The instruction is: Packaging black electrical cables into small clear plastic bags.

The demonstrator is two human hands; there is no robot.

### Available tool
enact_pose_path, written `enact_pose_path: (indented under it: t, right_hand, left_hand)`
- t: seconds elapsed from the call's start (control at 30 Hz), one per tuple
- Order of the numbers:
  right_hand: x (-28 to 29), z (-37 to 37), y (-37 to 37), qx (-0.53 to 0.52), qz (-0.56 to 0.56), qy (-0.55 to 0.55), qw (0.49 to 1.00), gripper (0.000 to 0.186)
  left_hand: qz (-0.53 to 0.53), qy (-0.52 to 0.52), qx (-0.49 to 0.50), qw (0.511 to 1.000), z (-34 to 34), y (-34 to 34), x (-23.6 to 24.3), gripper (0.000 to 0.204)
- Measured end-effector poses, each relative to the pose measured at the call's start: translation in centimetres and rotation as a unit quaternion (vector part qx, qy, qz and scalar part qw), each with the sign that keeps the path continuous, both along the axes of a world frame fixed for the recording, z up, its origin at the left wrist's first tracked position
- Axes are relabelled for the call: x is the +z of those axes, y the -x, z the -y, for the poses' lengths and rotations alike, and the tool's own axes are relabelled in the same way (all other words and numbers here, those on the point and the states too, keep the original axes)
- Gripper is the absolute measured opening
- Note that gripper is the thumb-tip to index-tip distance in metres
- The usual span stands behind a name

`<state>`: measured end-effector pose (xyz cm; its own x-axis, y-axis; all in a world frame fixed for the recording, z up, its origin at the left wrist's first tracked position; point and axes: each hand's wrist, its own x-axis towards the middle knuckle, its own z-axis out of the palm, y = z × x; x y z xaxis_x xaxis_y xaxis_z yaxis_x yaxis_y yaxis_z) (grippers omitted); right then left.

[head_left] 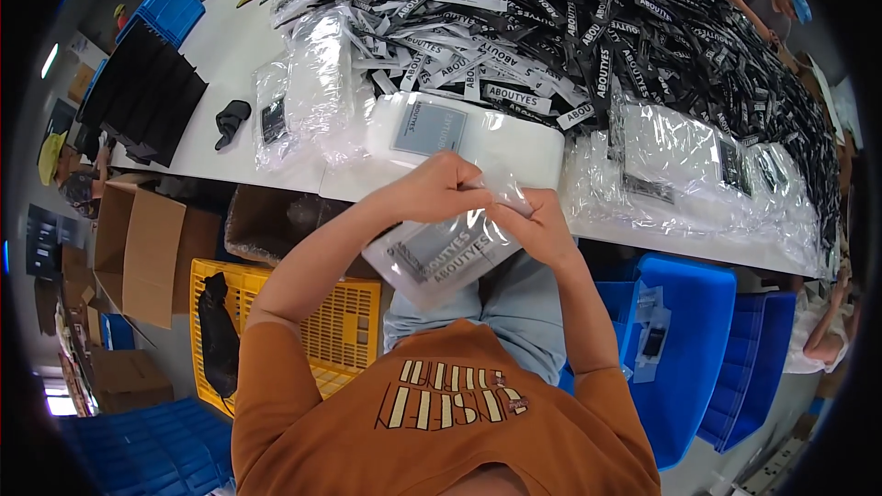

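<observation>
Over my lap, my left hand (452, 191) and my right hand (528, 219) are both closed on the top edge of a clear plastic bag (432, 257) with white and grey contents and printed lettering. The bag hangs tilted below my fingers, just off the table's front edge. Behind my hands a white folded item (505, 138) with a grey-blue card (429, 129) lies flat on the white table (220, 23). Clear-bagged packs are stacked at its left (308, 83) and at its right (680, 156).
Black and white printed strips (551, 9) heap along the table's back, black trays (142, 92) at left. Below stand cardboard boxes (152, 248), a yellow crate (312, 303) and blue bins (689, 349). Other people are at left (78, 179), back right (763, 0) and far right (818, 331).
</observation>
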<state>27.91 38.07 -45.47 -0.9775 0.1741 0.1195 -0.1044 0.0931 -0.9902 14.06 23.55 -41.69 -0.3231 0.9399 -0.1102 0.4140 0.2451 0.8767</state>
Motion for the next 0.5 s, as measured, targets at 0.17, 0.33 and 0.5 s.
enact_pose_path:
  t: [0.17, 0.33, 0.5]
  right_hand:
    - [0.1, 0.1, -0.6, -0.004, 0.016, -0.076, 0.997, 0.016]
    - [-0.4, -0.1, -0.9, -0.063, -0.035, -0.208, 0.975, 0.012]
    - [0.3, 0.2, -0.5, -0.061, -0.150, -0.350, 0.923, 0.007]
  left_hand:
    - [0.076, -0.005, 0.060, 0.995, 1.0, -0.5, -0.9, 0.022]
    - [-0.302, -0.043, 0.065, 0.950, 2.6, -0.2, -1.4, 0.008]
    - [-0.465, -0.082, -0.064, 0.879, 0.2, -2.2, -0.9, 0.012]
